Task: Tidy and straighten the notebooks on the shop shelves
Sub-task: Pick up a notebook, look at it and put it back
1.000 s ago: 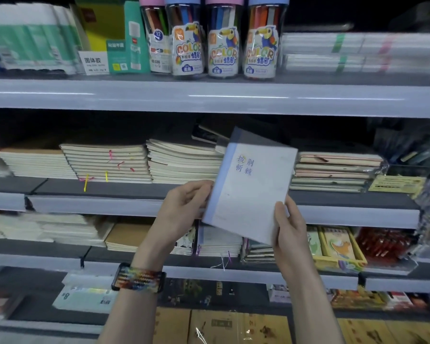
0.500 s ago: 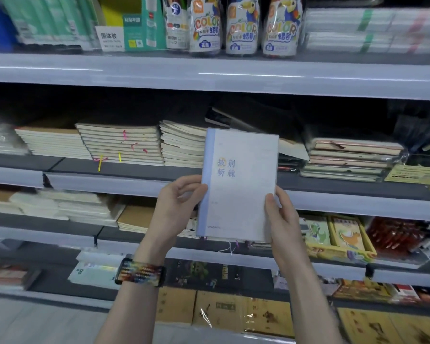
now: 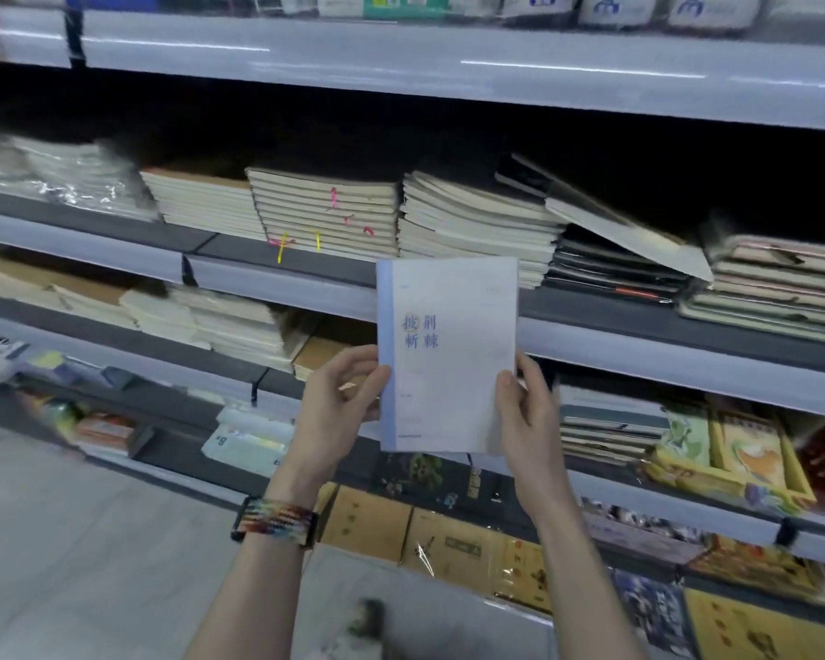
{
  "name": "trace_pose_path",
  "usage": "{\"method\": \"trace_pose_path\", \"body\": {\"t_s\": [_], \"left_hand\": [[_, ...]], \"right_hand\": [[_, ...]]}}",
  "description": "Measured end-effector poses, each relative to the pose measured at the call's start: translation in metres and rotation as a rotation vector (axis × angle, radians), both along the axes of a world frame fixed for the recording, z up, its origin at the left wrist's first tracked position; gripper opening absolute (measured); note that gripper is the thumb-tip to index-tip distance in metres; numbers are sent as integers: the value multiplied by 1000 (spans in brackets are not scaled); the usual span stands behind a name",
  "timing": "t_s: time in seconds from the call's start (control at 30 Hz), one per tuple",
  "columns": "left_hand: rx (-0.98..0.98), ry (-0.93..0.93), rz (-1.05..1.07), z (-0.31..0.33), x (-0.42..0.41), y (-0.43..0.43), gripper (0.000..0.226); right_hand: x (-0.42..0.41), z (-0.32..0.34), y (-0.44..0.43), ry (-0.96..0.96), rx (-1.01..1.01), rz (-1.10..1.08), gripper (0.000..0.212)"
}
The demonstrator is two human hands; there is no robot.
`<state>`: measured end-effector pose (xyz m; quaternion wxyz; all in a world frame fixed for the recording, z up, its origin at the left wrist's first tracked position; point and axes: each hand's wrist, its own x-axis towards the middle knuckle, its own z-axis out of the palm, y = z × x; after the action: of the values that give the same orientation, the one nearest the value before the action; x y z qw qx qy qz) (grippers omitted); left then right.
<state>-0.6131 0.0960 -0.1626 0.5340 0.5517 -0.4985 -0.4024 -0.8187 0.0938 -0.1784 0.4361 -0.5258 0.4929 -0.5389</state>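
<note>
I hold a pale blue-and-white notebook (image 3: 448, 354) upright in front of the shelves, its cover with blue characters facing me. My left hand (image 3: 341, 397) grips its lower left edge, thumb on the cover. My right hand (image 3: 525, 412) grips its lower right edge. Behind it, on the second shelf (image 3: 282, 283), lie stacks of cream-edged notebooks (image 3: 325, 212). One stack (image 3: 472, 221) is uneven, and a dark notebook (image 3: 606, 216) leans slanted across the dark stack (image 3: 610, 269) to its right.
Wrapped notebook packs (image 3: 777, 288) lie at the right of the same shelf. The shelf below holds more paper stacks (image 3: 229, 326) and yellow picture books (image 3: 744, 459). Brown packs (image 3: 448, 540) fill the bottom shelf. Grey floor (image 3: 91, 540) lies at the lower left.
The notebook has been turned from a tilt to upright and lowered. The view has dropped and shifted right, so the pencil tubes on the top shelf are nearly out of sight.
</note>
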Motion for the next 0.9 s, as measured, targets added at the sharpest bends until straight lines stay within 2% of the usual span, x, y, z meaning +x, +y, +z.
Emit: {"method": "trace_pose_path", "body": {"t_s": [0.37, 0.57, 0.9], "left_hand": [[134, 46, 59, -60, 22, 23, 22], [203, 67, 64, -80, 26, 32, 20], [317, 73, 58, -102, 22, 27, 16]], "right_hand": [[26, -55, 12, 23, 142, 54, 21], [30, -85, 16, 44, 227, 43, 32], [30, -108, 17, -3, 383, -14, 24]]}}
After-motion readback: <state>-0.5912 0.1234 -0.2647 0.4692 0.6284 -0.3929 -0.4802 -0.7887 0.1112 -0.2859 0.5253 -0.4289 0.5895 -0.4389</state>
